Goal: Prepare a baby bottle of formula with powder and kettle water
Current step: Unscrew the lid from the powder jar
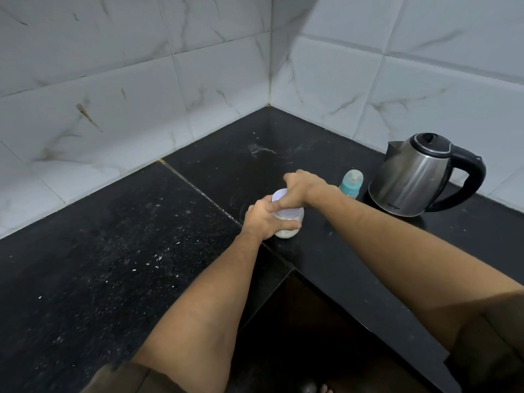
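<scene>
Two hands on jar (289,224) | left hand (262,219) wraps its body | right hand (300,188) grips lid (279,195), covering most | bottle (351,184) base hidden | I can't read kettle (414,177) label

Small dark brand word low on the steel kettle (411,177), too blurred to read, nothing else legible

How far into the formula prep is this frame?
Nothing looks done: the baby bottle stands capped beside the kettle. In hand: left hand grips the powder jar, right hand on its lid. Scooping, pouring and mixing remain.
</scene>
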{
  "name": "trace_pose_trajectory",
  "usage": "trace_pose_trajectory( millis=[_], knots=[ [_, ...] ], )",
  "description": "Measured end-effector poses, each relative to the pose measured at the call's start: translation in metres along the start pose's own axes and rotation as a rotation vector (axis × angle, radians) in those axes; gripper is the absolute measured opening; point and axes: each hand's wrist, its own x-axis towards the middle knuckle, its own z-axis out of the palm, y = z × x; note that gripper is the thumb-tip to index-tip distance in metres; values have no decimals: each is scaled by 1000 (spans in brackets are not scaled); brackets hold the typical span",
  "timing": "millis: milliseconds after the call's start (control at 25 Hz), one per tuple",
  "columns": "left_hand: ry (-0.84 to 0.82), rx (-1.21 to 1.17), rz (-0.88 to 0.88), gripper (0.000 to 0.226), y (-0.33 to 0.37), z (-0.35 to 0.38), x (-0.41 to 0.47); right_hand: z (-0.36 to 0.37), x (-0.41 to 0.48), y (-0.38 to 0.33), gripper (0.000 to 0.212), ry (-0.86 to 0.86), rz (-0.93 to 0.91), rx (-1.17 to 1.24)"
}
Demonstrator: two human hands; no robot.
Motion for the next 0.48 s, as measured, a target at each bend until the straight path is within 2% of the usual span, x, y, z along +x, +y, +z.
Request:
trace_pose_trajectory(
  millis=[80, 200, 360, 440, 480],
  knots=[
    [-4, -19, -3, 73, 0, 0, 0, -1, 0, -2, 70, -12, 30, -33],
    [-4, -22, -15, 80, -1, 0, 0, -14, 3, -1, 62, -56, -36, 26],
    [20, 0, -1, 87, 0, -1, 0, -47, 12, 1, 71, -8, -170, 207],
    [23, 23, -4, 92, 2, -2, 0, -54, 28, 3, 47, 64, -246, 330],
    [20, 39, -11, 93, 3, -2, -1, -54, 39, 4, 41, 102, -260, 383]
  ],
)
